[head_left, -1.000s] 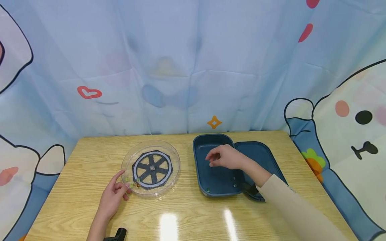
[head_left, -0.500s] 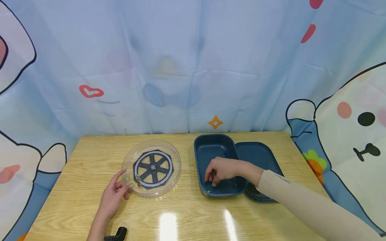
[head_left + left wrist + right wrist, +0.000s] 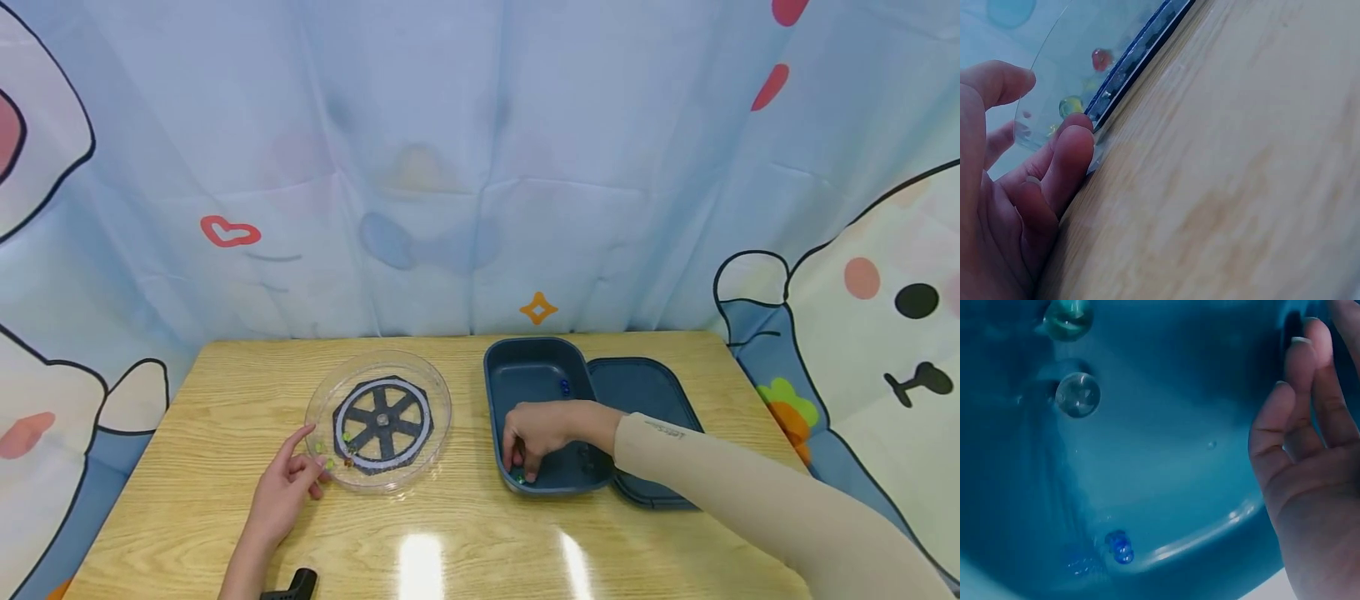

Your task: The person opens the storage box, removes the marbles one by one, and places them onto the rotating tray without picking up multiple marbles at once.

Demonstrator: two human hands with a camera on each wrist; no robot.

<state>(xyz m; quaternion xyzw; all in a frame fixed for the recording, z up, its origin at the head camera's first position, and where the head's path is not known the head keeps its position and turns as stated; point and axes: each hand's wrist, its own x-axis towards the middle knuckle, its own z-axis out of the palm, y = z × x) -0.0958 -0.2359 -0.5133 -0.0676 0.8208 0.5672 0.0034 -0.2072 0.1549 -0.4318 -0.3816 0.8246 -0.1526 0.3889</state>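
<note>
Poised with curled right hand (image 3: 538, 435) at glassy green marble (image 3: 521, 479), unclear whether pinching.
Wearing sleeve (image 3: 720, 467) with unreadable lettering (image 3: 665, 428); resting relaxed left hand (image 3: 280, 493) against clear dish (image 3: 442, 417).

Head view: bright, even; 2 glare patches on table (image 3: 495, 542). L wrist: cool cast, table grain soft. R wrist: dim, blue-tinted, w/ highlight on bin (image 3: 1204, 540).

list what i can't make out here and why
Head view:
- Whether the right hand grips the green marble, partly covered by its fingers.
- Part of the blue tray, behind the sleeve.
- Lettering on the sleeve, too small.
- The rest of the black object, cut off by the bottom edge.
</note>
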